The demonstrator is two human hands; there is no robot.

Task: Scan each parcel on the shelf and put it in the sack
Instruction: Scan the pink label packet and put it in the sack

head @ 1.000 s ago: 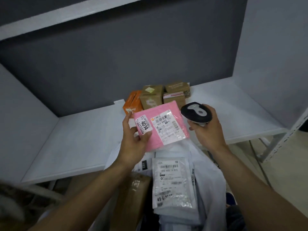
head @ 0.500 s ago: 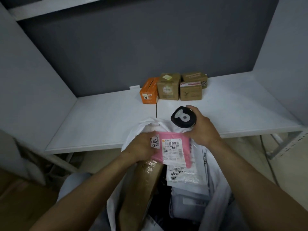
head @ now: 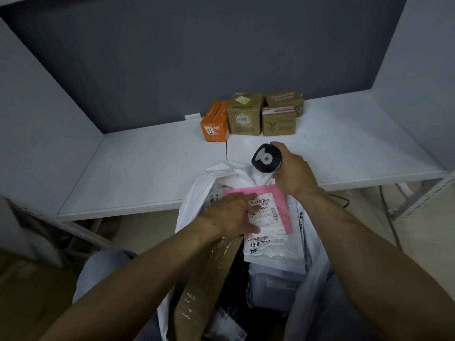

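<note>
Dim, soft focus, wide-angle bending at edges

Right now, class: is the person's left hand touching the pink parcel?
Touching. The head view shows the fingers of the left hand lying on the label of the pink parcel, no gap, at the sack mouth.

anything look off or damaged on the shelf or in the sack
Nothing looks damaged or spilled. The pink mailer lies label-up atop other parcels in the white sack, and the boxes stand together on the shelf. Only the taped cardboard parcel leans diagonally in the sack.
</note>
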